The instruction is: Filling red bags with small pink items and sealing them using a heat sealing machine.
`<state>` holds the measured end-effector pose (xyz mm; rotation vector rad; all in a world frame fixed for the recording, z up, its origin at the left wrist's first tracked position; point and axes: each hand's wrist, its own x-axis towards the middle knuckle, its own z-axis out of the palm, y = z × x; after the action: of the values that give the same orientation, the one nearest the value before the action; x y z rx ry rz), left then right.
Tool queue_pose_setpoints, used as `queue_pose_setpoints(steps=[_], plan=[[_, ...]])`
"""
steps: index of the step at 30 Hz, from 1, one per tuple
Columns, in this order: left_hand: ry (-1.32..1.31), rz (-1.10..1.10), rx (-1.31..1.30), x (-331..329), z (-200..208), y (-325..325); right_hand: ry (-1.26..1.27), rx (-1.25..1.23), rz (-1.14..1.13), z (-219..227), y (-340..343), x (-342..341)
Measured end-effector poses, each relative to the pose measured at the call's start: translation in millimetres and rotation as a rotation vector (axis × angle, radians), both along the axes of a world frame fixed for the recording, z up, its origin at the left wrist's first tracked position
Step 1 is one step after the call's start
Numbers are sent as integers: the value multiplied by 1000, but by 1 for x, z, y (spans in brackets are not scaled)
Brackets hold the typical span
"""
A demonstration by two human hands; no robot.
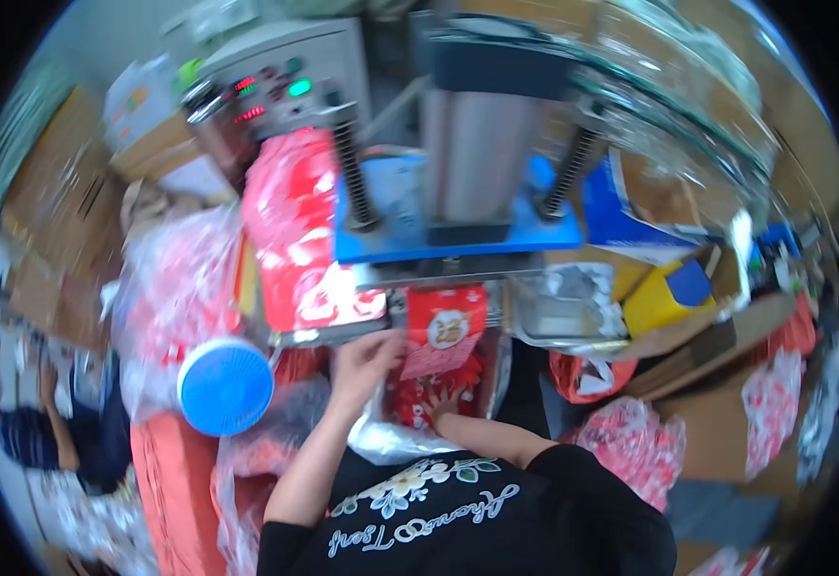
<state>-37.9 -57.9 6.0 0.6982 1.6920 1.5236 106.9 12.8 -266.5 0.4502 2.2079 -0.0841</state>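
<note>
Viewpoint: head camera looking down; picture is blurred, so fine detail is limited.

Left hand: the left hand (367,363) is raised at the left edge of the red pouch (445,331), fingers bent and closed around that edge; it appears to have hold of the pouch, though the blur prevents certainty about the grip.

Right hand: the right hand (442,405) lies nearer the body, fingers spread and flat, palm down on the red packets (418,398) below the pouch. It holds nothing; it only presses on them.

Red pouch: upright red packet with a pale round emblem and a pink lower panel, lying on the metal plate (515,307) just near of the press, centre of the scene.

Press: a machine with a blue platen (458,230), a grey cylinder (467,144) above it and two dark springs (352,173) either side, directly beyond the pouch.

Control box: grey panel (285,77) with red and green lights, far left of the press.

Left surroundings: a tall stack of red pouches (295,230) beside the platen; a round blue and white fan (226,386) near left; clear bags of red goods (175,288) behind the fan.

Right surroundings: a yellow and blue box (669,293), brown cardboard (717,403), more bagged red goods (631,442).

Other person: someone in dark blue (35,432) at the far left edge, well apart from the bench.
</note>
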Motion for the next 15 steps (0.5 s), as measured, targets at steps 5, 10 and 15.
queue_pose_setpoints(steps=[5,10,15], plan=[[861,324,50,-33,-2,-12,121,-292,-86,74,22,-10],[1238,156,-215,-48,-23,-26,563,-618,-43,205,64,74],[1243,270,19,-53,-41,-39,1124,291,-276,323,147,130]])
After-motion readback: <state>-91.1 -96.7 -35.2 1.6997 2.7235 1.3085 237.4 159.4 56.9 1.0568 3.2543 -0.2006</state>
